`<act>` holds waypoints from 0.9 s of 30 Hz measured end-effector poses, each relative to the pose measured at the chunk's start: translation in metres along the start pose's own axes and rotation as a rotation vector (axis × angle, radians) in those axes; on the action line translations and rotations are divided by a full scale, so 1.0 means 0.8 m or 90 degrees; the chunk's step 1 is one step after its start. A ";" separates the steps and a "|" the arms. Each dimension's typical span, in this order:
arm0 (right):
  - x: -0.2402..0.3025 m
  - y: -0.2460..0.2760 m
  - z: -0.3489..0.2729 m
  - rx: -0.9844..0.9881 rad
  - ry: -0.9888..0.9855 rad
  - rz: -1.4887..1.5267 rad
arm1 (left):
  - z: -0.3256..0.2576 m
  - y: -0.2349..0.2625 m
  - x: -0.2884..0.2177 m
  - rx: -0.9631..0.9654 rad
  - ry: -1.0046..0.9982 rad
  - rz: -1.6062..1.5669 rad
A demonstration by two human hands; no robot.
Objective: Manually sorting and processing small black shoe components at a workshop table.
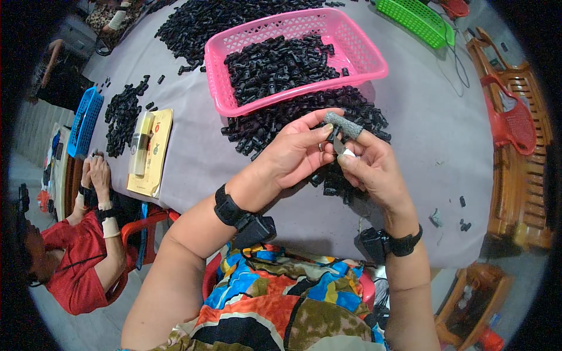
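Over the near side of the table, my two hands meet in front of a heap of small black plastic parts [304, 120]. My left hand [287, 153] is closed in a pinch on one small black plastic part [332, 136], mostly hidden by the fingers. In my right hand [379, 169] is a small knife [339, 146], its metal blade against that part and a bit of white showing at the grip. A grey textured finger sleeve [345, 126] covers my right index finger, which reaches across toward the left fingertips.
Beyond the hands stands a pink basket [374, 69] of black parts, with a large pile [193, 29] behind. Leftward are a yellow packet [153, 169], a clear tube, a blue basket [82, 123] and a seated person in red [82, 257]. A green basket [415, 23] sits far right.
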State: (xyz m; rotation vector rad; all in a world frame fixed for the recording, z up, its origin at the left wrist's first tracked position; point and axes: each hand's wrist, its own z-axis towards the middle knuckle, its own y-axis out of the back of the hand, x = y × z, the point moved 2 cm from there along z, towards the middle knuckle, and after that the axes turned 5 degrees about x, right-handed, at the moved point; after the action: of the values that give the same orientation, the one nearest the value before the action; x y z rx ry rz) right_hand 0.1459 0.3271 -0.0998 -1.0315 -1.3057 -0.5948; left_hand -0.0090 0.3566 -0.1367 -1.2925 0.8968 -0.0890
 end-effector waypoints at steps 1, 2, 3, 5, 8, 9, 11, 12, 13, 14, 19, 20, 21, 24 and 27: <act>0.000 -0.001 0.000 0.001 -0.001 0.000 | -0.001 0.000 0.000 -0.001 -0.001 0.000; 0.000 -0.001 0.000 -0.001 -0.006 -0.004 | -0.001 0.000 0.000 -0.007 -0.003 0.007; 0.000 -0.001 0.000 -0.005 -0.010 -0.009 | -0.001 0.000 0.000 -0.011 -0.003 0.014; -0.002 0.004 0.001 0.004 -0.014 -0.013 | -0.001 0.004 0.000 0.009 -0.001 0.002; -0.004 0.004 0.002 0.006 -0.017 -0.013 | -0.001 0.006 0.000 0.028 0.004 -0.009; -0.004 0.004 0.002 -0.001 -0.015 -0.012 | -0.001 0.006 0.000 0.026 0.005 -0.008; -0.004 0.004 0.002 -0.002 -0.016 -0.012 | -0.001 0.006 0.000 0.027 0.005 -0.010; -0.004 0.004 0.002 -0.002 -0.017 -0.010 | -0.001 0.006 0.001 0.027 0.003 -0.011; -0.005 0.004 0.002 -0.002 -0.017 -0.010 | -0.002 0.006 0.001 0.026 0.004 -0.011; -0.006 0.005 0.003 -0.002 -0.021 -0.019 | -0.002 0.007 0.002 0.014 0.002 -0.010; -0.005 0.007 0.003 -0.005 -0.015 -0.041 | 0.000 0.005 0.003 0.023 0.004 -0.019; -0.004 0.007 0.003 -0.015 -0.015 -0.032 | -0.001 0.003 0.003 0.040 0.002 -0.026; -0.003 0.007 0.003 -0.024 -0.015 -0.022 | -0.002 0.002 0.003 0.057 0.000 -0.032; -0.004 0.011 0.002 0.008 -0.011 -0.020 | -0.003 0.000 0.004 0.047 -0.001 -0.028; 0.001 0.003 -0.002 0.024 -0.021 0.012 | -0.003 -0.002 0.000 0.025 -0.007 -0.004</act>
State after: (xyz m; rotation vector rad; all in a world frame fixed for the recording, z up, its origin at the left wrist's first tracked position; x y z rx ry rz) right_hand 0.1489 0.3274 -0.0996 -1.0260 -1.3301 -0.5395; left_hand -0.0093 0.3541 -0.1352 -1.2589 0.8769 -0.1034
